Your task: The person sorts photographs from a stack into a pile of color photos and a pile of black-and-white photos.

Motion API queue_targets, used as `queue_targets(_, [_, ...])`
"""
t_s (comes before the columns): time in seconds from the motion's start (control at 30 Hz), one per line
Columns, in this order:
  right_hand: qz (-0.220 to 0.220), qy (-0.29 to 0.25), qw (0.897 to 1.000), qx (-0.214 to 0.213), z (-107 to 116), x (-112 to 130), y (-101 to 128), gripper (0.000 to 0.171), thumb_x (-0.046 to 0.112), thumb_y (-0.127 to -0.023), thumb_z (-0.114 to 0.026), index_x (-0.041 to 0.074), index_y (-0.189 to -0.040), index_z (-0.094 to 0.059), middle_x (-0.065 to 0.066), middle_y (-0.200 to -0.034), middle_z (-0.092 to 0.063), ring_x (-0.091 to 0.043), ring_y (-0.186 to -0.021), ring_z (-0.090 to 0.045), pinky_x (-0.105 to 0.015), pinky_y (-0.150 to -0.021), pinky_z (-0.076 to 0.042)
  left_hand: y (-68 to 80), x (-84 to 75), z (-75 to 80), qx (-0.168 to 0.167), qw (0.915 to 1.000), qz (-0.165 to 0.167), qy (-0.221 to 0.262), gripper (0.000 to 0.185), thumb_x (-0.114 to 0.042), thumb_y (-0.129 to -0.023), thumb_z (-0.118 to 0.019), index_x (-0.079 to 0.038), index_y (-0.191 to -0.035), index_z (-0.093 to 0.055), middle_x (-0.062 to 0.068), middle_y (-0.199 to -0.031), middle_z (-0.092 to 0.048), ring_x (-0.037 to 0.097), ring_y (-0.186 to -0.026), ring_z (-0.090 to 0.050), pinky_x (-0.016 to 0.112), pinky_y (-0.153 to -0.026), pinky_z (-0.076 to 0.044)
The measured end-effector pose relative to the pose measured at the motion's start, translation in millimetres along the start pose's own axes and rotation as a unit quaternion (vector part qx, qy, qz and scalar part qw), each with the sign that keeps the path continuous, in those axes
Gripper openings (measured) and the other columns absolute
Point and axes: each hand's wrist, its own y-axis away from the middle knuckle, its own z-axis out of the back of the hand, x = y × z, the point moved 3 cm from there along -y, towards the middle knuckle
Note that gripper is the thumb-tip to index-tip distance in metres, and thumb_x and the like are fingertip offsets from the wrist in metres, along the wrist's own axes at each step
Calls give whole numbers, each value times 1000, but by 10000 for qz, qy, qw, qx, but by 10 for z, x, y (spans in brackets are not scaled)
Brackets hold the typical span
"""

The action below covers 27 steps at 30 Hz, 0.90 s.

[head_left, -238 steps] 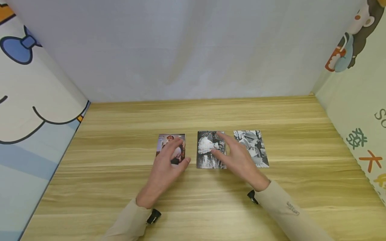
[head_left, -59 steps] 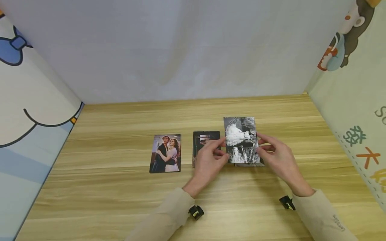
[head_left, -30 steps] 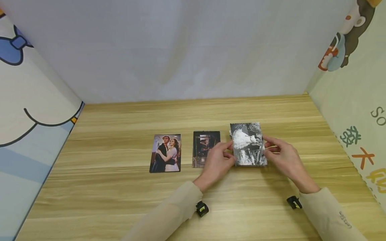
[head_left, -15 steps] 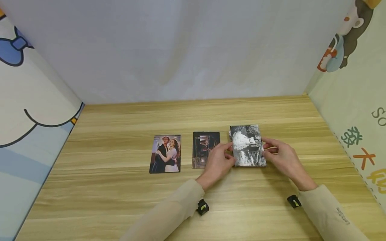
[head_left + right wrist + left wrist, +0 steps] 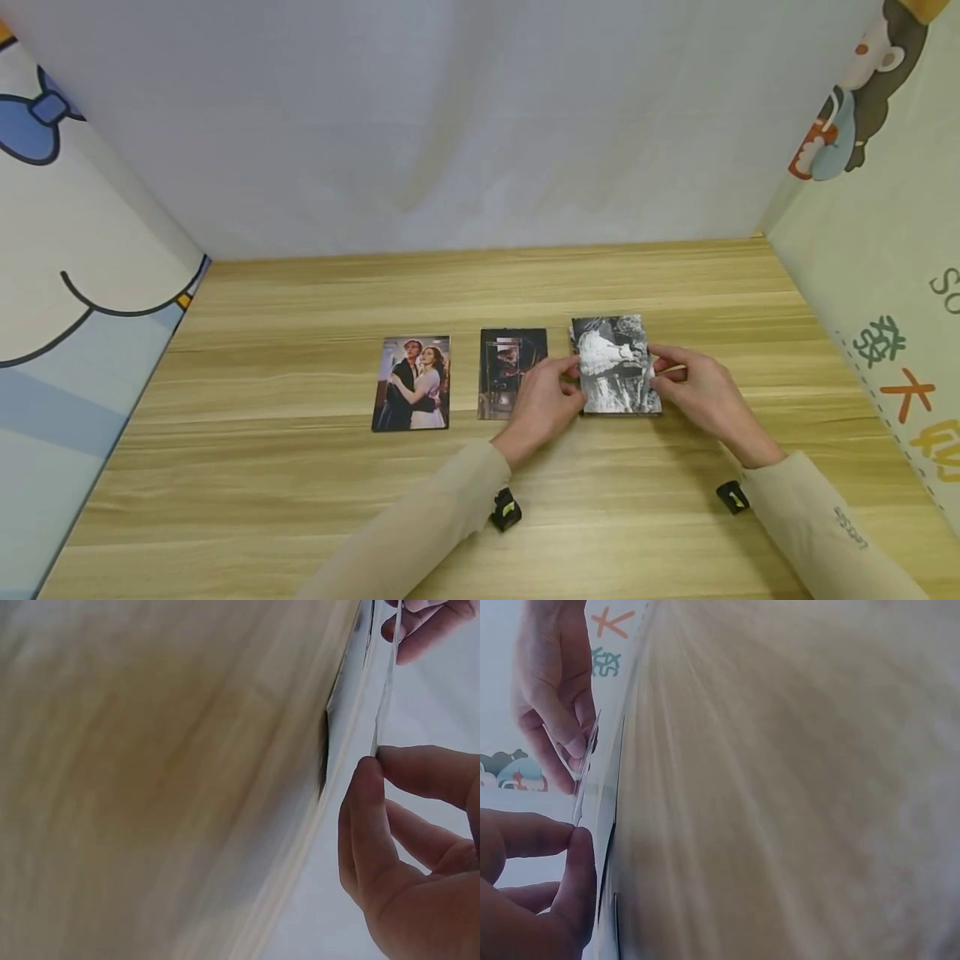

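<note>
Both hands hold a black-and-white photo card (image 5: 615, 371) showing a pale dress. My left hand (image 5: 543, 400) pinches its left edge and my right hand (image 5: 708, 400) its right edge, thumb against fingertips. In both wrist views the card (image 5: 384, 697) appears edge-on, a little above the table. Beneath it in the head view lies another card or stack, mostly hidden. A dark photo card (image 5: 501, 367) lies left of it, partly covered by my left hand. Farther left is a colour photo card (image 5: 412, 383) of a couple embracing.
The cards lie in a row across a wood-grain table (image 5: 300, 500). A pale cloth wall (image 5: 480, 125) stands behind it, with printed panels on the left (image 5: 45, 433) and right (image 5: 862, 267). A dark wristband device (image 5: 506, 510) sits at the left cuff.
The black-and-white card has left the middle place, baring the dark card there. Held by both hands, it has moved right over the right-hand card, and recently come lower.
</note>
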Motion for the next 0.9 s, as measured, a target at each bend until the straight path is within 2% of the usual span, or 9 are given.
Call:
queue_targets(0.27, [-55, 7, 9998, 189, -14, -15, -32, 56, 5, -94, -69, -9, -145, -51, -23, -120, -68, -41, -110, -69, -44, -89, -60, -34, 28, -14, 64, 9999, 91, -109, 60, 3, -83, -78, 1, -140, -61, 7, -112, -70, 7, -83, -64, 18, -74, -54])
queue_targets(0.53, [-30, 148, 9993, 332, -19, -26, -45, 56, 6, -94, -68, -11, -145, -50, -24, -119, -68, -42, -109, -69, -49, -90, -59, -36, 16, -11, 121, 9994, 154, -284, 60, 2, -82, -79, 1, -140, -62, 6, -110, -69, 9, -85, -68, 20, -77, -56])
queue_targets(0.9, [-48, 318, 9984, 474, -25, -14, -63, 56, 7, -94, -70, -14, -143, -51, -25, -118, -68, -42, -106, -69, -49, -88, -59, -55, -20, 1, 290, 9981, 174, -513, 59, 1, -82, -79, 0, -139, -63, 1, -103, -67, 5, -80, -64, 25, -84, -54])
